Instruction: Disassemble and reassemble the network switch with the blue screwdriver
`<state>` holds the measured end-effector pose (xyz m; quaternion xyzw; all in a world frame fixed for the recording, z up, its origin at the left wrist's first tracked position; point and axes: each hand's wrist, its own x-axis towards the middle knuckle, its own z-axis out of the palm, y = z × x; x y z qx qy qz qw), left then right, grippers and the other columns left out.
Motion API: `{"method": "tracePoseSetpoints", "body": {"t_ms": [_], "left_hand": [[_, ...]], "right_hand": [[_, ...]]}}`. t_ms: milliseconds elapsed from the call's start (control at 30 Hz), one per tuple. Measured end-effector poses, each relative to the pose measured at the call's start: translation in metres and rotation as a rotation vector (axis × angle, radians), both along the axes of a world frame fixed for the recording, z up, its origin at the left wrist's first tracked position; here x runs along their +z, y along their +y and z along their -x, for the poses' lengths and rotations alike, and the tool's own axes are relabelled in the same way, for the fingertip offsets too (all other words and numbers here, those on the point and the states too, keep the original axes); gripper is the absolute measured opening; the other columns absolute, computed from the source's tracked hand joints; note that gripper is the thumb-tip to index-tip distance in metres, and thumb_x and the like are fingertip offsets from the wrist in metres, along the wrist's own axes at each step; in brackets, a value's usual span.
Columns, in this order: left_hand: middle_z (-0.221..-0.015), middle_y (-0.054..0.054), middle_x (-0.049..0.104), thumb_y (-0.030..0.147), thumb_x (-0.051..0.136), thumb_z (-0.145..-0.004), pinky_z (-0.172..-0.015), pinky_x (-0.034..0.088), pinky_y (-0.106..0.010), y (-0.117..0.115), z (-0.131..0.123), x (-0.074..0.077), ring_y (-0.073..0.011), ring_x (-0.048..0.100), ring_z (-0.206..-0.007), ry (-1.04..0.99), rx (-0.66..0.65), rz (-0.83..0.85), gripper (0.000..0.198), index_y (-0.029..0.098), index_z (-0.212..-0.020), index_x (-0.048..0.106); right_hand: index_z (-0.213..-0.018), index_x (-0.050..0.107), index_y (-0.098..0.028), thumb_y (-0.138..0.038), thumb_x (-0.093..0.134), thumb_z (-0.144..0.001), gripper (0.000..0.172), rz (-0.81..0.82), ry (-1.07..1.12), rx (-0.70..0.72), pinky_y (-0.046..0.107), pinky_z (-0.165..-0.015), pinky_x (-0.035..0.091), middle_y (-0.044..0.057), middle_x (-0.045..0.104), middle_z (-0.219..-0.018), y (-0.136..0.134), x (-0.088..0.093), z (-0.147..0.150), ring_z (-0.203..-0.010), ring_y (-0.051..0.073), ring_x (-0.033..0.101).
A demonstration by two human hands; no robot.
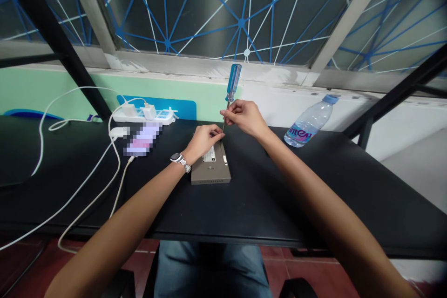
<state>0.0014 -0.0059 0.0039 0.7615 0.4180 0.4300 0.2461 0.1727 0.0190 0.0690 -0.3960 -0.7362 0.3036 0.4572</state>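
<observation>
A screwdriver (pixel 233 81) with a clear blue handle stands almost upright, handle up. My right hand (pixel 246 116) is closed around its metal shaft with thumb and fingers, below the handle. At the lower end of the shaft, the thumb and finger of my left hand (pixel 206 140) are pinched together; whatever is between them is too small to make out. That hand rests over a flat grey-brown metal box (pixel 211 173), which has a white label and a row of small slots on its near side. The box's far part is hidden under my left hand.
Left of the box lie a phone (pixel 143 139), its picture blurred, and white charging cables (pixel 117 163). Behind them is a white power strip (pixel 145 114) with plugs. A water bottle (pixel 310 121) leans at the right, near the wall. The black table's front edge (pixel 223 240) runs above my lap.
</observation>
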Motion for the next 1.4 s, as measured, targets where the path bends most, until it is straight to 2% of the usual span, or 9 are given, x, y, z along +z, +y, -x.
{"method": "tracePoseSetpoints", "body": {"t_ms": [167,333,467,633,767,933,1100,1233,1400], "left_hand": [[-0.084,-0.005,0.075,0.029,0.064,-0.089,-0.073,0.054,-0.031,0.003,0.002,-0.001,-0.0193,0.071,-0.08,0.011,-0.02,-0.035,0.013,0.018,-0.089,0.07],[-0.109,-0.01,0.074,0.024,0.058,-0.092,-0.093,0.054,-0.035,0.008,0.0,-0.003,-0.0211,0.07,-0.102,-0.146,-0.192,0.044,0.022,0.016,-0.11,0.067],[-0.112,-0.013,0.073,0.022,0.056,-0.094,-0.095,0.055,-0.038,0.01,-0.003,-0.005,-0.022,0.07,-0.106,-0.279,-0.29,0.16,0.025,0.013,-0.115,0.066],[-0.101,-0.014,0.075,0.024,0.058,-0.092,-0.087,0.057,-0.038,0.012,-0.004,-0.007,-0.0223,0.073,-0.094,-0.288,-0.247,0.188,0.021,0.011,-0.105,0.068],[-0.094,-0.012,0.076,0.024,0.062,-0.089,-0.083,0.057,-0.037,0.011,-0.004,-0.007,-0.0201,0.073,-0.084,-0.285,-0.186,0.155,0.015,0.012,-0.096,0.069],[-0.084,-0.009,0.076,0.021,0.066,-0.084,-0.077,0.057,-0.033,0.005,-0.007,-0.002,-0.0195,0.072,-0.078,-0.285,-0.117,0.117,0.009,0.013,-0.086,0.069],[-0.081,-0.008,0.075,0.023,0.069,-0.082,-0.072,0.056,-0.031,0.003,-0.008,-0.001,-0.0197,0.071,-0.076,-0.252,-0.05,0.081,0.009,0.014,-0.082,0.069],[-0.089,-0.009,0.075,0.027,0.067,-0.086,-0.076,0.057,-0.032,0.007,-0.004,-0.004,-0.0197,0.071,-0.082,-0.194,-0.088,0.029,0.015,0.014,-0.092,0.07],[-0.107,-0.012,0.073,0.024,0.06,-0.091,-0.093,0.054,-0.039,0.011,-0.002,-0.007,-0.022,0.069,-0.102,-0.2,-0.228,0.049,0.019,0.015,-0.106,0.068]], "right_hand": [[-0.071,0.061,-0.016,-0.042,0.075,-0.078,0.03,0.049,0.024,0.036,0.031,-0.061,0.058,0.004,0.067,-0.063,-0.001,0.003,-0.001,-0.057,0.014,0.066],[-0.073,0.063,-0.015,-0.034,0.072,-0.08,0.022,0.058,0.012,0.054,0.03,-0.062,0.058,0.005,0.068,-0.066,-0.002,0.006,-0.002,-0.061,0.015,0.067],[-0.074,0.063,-0.015,-0.031,0.071,-0.079,0.018,0.101,0.024,0.075,0.029,-0.064,0.06,0.006,0.07,-0.073,-0.002,0.007,-0.001,-0.069,0.017,0.07],[-0.083,0.063,-0.015,-0.03,0.068,-0.081,0.016,0.163,0.025,0.141,0.029,-0.066,0.061,0.009,0.073,-0.085,-0.003,0.007,-0.001,-0.084,0.021,0.072],[-0.089,0.063,-0.015,-0.029,0.062,-0.084,0.015,0.165,-0.006,0.158,0.029,-0.064,0.06,0.01,0.072,-0.088,-0.006,0.008,0.0,-0.085,0.021,0.072],[-0.081,0.061,-0.017,-0.034,0.07,-0.08,0.02,0.026,-0.137,0.004,0.028,-0.059,0.056,0.006,0.069,-0.079,-0.008,0.007,0.002,-0.072,0.018,0.068],[-0.072,0.058,-0.017,-0.035,0.074,-0.077,0.024,0.108,-0.133,0.022,0.029,-0.053,0.056,0.004,0.066,-0.062,-0.007,0.007,-0.001,-0.059,0.017,0.066],[-0.072,0.062,-0.016,-0.033,0.073,-0.077,0.02,0.132,-0.13,0.056,0.027,-0.051,0.054,0.006,0.07,-0.065,-0.007,0.01,-0.004,-0.061,0.017,0.068],[-0.075,0.066,-0.015,-0.027,0.069,-0.081,0.013,0.138,-0.154,0.075,0.024,-0.051,0.053,0.006,0.072,-0.069,-0.006,0.012,-0.006,-0.061,0.016,0.068]]}}
